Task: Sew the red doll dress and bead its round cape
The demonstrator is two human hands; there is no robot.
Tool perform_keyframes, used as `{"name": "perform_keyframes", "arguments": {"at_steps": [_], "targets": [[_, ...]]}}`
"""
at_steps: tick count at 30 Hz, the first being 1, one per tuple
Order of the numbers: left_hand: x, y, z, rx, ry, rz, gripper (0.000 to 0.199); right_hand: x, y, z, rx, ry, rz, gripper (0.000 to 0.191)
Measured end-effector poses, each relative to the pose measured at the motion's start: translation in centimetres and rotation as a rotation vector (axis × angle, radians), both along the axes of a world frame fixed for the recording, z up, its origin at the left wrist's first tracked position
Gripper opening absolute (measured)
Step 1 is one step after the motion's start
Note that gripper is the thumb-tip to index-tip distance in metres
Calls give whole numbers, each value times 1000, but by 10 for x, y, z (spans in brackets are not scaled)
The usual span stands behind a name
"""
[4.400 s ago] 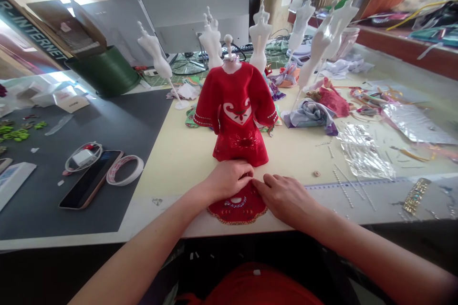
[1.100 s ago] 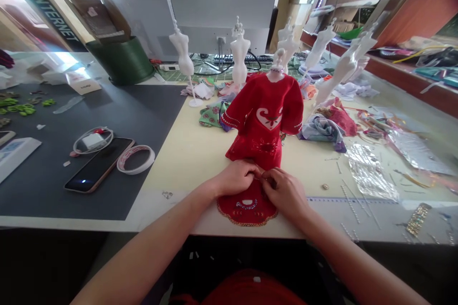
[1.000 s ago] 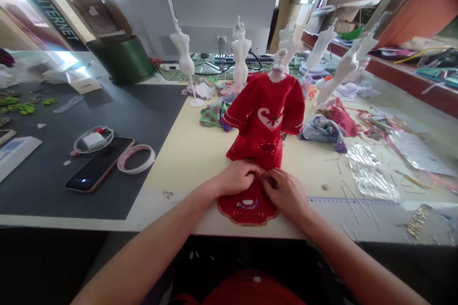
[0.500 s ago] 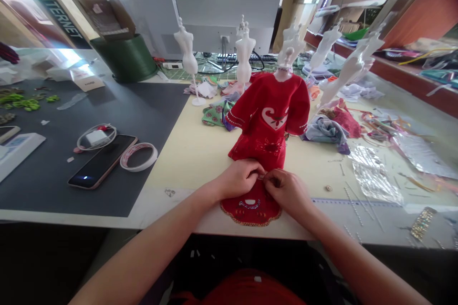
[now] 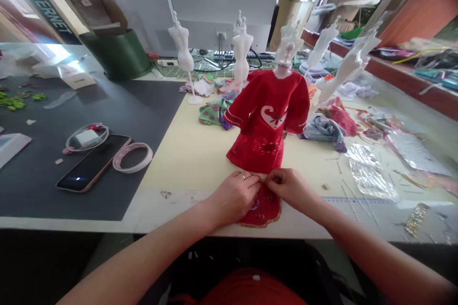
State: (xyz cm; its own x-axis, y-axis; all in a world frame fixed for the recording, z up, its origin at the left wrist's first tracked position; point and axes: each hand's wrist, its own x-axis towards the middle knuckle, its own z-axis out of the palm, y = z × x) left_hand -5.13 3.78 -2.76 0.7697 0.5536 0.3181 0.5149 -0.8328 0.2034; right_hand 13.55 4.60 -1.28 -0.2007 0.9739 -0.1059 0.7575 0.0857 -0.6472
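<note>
A small red embroidered cloth (image 5: pixel 261 214) with a scalloped, patterned edge lies at the table's front, largely covered by my hands. My left hand (image 5: pixel 239 196), a ring on one finger, lies over its left part with the fingers bent and closed on it. At its top edge my right hand (image 5: pixel 286 183) pinches with thumb and forefinger; anything tiny between them is hidden. Just behind stands a doll mannequin in a red dress (image 5: pixel 270 116) with a cream heart-shaped motif and beaded sleeve cuffs. The dress hem comes close to my fingers.
White mannequins (image 5: pixel 243 50) stand behind the dress. Fabric scraps (image 5: pixel 325 131), a clear bag (image 5: pixel 370 171), a ruler (image 5: pixel 354 199) and bead strands (image 5: pixel 350 199) lie right. Left are a phone (image 5: pixel 93 164), tape roll (image 5: pixel 117 159), cable (image 5: pixel 105 133) and green pot (image 5: pixel 116 55).
My left hand has moved down and spread over the red cloth, hiding more of it. The right hand keeps its pinch near the top edge. The view has shifted slightly.
</note>
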Motion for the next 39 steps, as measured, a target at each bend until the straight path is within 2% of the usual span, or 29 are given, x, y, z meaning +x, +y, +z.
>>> {"name": "perform_keyframes", "arguments": {"at_steps": [5,15,28,39], "targets": [[2,-7,-3,80,34,36,34,0,1,5,-61,-27,13,15],[6,-14,-1,45,60,89,51,-1,9,11,-175,-88,57,14],[6,-14,-3,24,40,100,51,1,22,5,-246,-41,99,10],[6,-15,2,-73,89,145,53,2,24,6,-297,-3,99,9]]}}
